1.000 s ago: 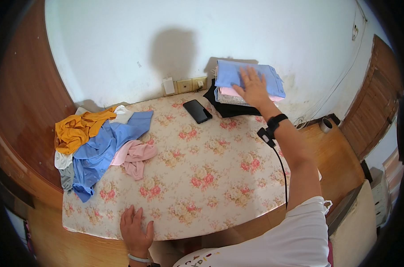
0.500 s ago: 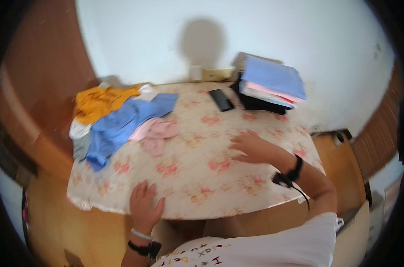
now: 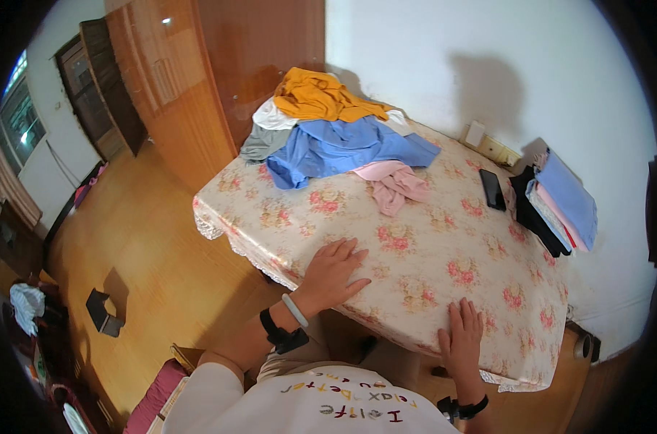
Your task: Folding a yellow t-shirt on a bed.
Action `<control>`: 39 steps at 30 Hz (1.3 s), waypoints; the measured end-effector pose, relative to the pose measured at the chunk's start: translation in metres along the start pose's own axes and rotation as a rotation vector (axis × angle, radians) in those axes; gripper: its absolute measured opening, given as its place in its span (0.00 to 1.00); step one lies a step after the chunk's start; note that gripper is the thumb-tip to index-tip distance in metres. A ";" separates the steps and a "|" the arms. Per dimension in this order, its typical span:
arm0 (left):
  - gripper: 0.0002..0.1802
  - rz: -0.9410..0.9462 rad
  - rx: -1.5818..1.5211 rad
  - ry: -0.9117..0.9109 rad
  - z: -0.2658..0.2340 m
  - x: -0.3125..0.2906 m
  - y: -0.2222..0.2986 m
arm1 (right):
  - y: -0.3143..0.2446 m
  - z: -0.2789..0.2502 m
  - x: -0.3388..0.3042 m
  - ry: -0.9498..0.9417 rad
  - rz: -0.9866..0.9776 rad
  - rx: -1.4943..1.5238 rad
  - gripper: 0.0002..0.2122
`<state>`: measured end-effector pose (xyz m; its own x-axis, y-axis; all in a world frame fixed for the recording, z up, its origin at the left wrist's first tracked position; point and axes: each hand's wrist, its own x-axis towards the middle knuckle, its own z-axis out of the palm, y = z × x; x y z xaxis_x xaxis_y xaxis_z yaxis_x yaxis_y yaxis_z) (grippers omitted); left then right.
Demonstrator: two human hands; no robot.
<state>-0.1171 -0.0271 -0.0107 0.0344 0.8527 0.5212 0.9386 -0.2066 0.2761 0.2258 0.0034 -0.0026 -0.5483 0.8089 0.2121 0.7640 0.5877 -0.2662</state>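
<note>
Loose clothes (image 3: pixel 336 145) at eleven o'clock, both hands without load

Seen from the middle of the tabletop (image 3: pixel 422 253), the loose clothes lie in a crumpled heap at eleven o'clock. An orange garment (image 3: pixel 318 94) is on top at the back, a blue one (image 3: pixel 350 145) spreads in front, and a pink one (image 3: pixel 393 184) hangs out toward twelve. The left hand (image 3: pixel 333 276), at eight, lies with wide grip and holds nothing; the right hand (image 3: pixel 462 336), at five, is likewise unclosed. Both seem placed at the edge for support.

Between two and three, a folded stack (image 3: pixel 566 199) stands near the wall (image 3: pixel 553 43), its layers flat, probably so that they keep shape. The phone (image 3: pixel 492 189) lies just beside it, perhaps to be within reach.

A flowered cloth (image 3: pixel 285 242) with lace border covers the surface. A brown wardrobe (image 3: pixel 263 72) rises beyond the heap, and wooden floor (image 3: pixel 155 239) extends toward nine.
</note>
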 end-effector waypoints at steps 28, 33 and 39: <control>0.21 -0.608 0.276 0.065 -0.088 0.177 -0.251 | -0.016 0.007 0.007 0.128 0.096 -0.083 0.25; 0.17 -0.542 0.350 0.113 -0.079 0.208 -0.276 | -0.016 0.002 0.011 0.130 0.057 -0.150 0.25; 0.11 -0.539 0.391 0.025 -0.071 0.229 -0.297 | -0.017 0.001 0.013 0.123 0.082 -0.152 0.25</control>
<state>-0.4124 0.1955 0.0837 -0.4781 0.7755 0.4123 0.8777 0.4388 0.1924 0.2055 0.0043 0.0034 -0.4432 0.8406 0.3114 0.8521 0.5029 -0.1449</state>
